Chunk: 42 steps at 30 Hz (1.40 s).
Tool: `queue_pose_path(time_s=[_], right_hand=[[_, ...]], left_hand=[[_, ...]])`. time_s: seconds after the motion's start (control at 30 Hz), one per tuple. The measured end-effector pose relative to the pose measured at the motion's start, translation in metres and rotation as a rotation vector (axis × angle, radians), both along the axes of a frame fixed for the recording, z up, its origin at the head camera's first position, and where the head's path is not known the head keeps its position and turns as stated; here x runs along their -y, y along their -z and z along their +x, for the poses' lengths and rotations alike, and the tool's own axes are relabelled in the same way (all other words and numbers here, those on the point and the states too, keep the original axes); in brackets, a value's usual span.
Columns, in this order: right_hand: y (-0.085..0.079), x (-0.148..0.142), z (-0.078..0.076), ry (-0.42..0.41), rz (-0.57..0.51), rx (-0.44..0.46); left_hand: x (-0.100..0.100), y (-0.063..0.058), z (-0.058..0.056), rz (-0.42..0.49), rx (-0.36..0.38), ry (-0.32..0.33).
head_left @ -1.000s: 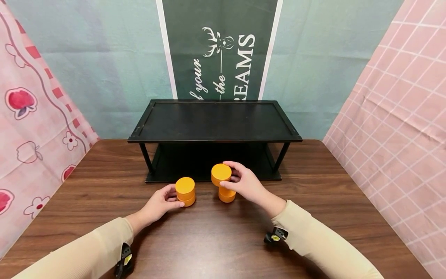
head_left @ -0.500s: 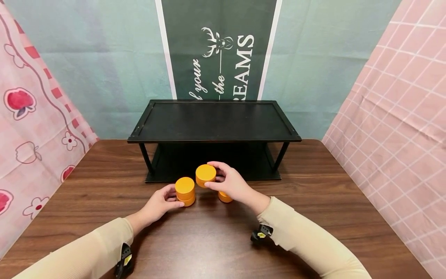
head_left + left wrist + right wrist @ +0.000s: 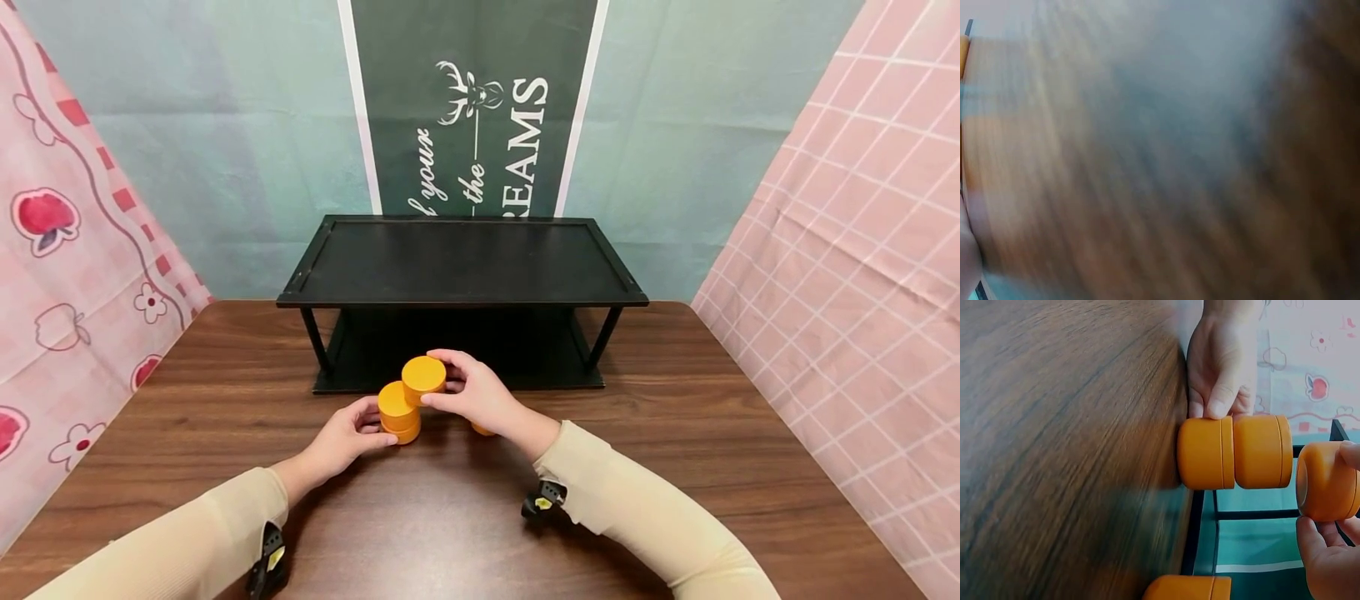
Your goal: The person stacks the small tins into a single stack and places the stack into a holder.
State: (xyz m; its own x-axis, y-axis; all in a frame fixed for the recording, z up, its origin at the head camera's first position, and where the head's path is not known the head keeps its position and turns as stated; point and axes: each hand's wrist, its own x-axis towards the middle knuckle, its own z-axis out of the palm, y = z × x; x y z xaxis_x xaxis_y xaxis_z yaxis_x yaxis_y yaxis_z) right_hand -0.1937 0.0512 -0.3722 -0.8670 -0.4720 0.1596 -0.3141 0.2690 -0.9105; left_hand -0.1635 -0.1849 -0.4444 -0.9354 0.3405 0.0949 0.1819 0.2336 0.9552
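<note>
Two small orange lidded jars stand one on the other on the table; the upper jar (image 3: 395, 407) is in front of the shelf and the lower jar (image 3: 1202, 454) rests on the wood. My left hand (image 3: 341, 439) holds this stack low down, thumb and fingers at the lower jar's sides. A third orange jar (image 3: 423, 379) is held up by my right hand (image 3: 480, 398), pinched between thumb and fingers. In the right wrist view, a gap shows between it and the upper jar. Another orange jar (image 3: 1188, 588) stands on the table, mostly hidden behind my right hand in the head view.
A black two-level shelf (image 3: 465, 260) stands right behind the jars, its lower board (image 3: 540, 377) close to them. The brown wooden table (image 3: 420, 517) runs toward me. Patterned cloths hang at the back and both sides. The left wrist view is mostly blurred.
My right hand has carried its jar leftward from over the single jar to the upper right edge of the stack. The left hand has stayed at the stack.
</note>
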Motion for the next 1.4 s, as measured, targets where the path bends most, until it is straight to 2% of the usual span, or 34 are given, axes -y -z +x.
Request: queue_pose_path(time_s=[0.2,0.47,1.07,1.4], right_hand=[[0.003,0.011,-0.001,-0.008,0.023,-0.020],[0.005,0.021,0.001,-0.028,0.025,-0.005],[0.003,0.029,0.002,-0.050,0.075,-0.094],[0.009,0.027,0.003,-0.078,0.087,-0.098]], left_hand=[[0.000,-0.001,0.000,-0.013,0.018,-0.003],[0.000,-0.002,0.001,-0.009,-0.004,0.009],[0.002,-0.002,-0.004,-0.013,-0.006,0.005],[0.000,0.000,0.000,-0.002,0.006,-0.002]])
